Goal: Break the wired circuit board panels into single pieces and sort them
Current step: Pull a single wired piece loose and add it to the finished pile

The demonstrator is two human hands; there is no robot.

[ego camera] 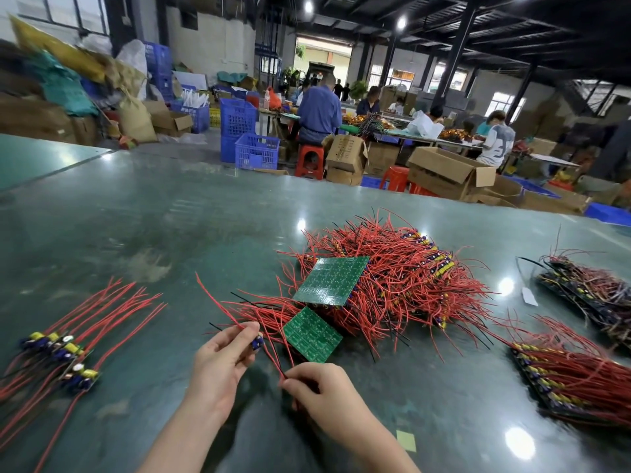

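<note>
The left hand pinches a single wired board; the right hand pinches its red wires. The panel heap lies at one o'clock on the counter.

On the bench, separated single boards are lying near the left edge. A heap of wired panels is sitting mid-bench, two panels lying against its near side. More panel stacks are resting along the right edge.
</note>
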